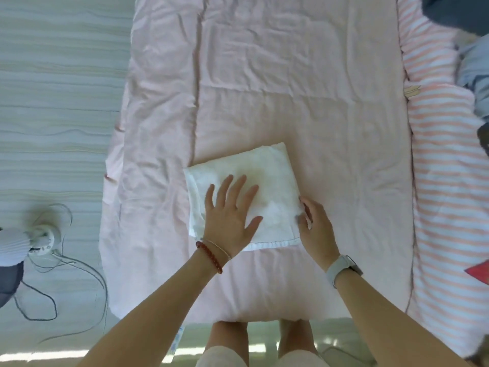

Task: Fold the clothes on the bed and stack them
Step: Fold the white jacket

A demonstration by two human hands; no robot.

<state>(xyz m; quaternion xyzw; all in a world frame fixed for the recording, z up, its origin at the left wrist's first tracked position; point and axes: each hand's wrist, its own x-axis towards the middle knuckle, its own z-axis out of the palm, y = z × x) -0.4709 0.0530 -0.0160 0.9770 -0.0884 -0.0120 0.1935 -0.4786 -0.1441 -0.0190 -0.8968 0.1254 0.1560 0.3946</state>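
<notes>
A: Where does the folded white cotton garment (pixel 246 194) lie?

B: Flat on the pale pink quilted bedcover (pixel 264 88), near the person's edge of the bed. The left hand (pixel 230 215) rests on top of it, fingers straight and spread, palm down. The right hand (pixel 316 229) is at the garment's right edge, its fingers curled and pinching the cloth there.

A: What could spoil it?

B: I judge the fold is loose at the right, where the layers meet. If the right hand pulls that edge while the left lifts, the layers could slide apart and the neat rectangle open up. The soft bedcover gives under the palm too, so a hard press might wrinkle the cloth rather than flatten it.

A: And the stack?

B: No stack shows. Dark and blue clothes (pixel 473 64) lie well apart at the far right, on the pink-and-white striped blanket (pixel 444 181); carrying the garment by one edge could unfold it.
</notes>
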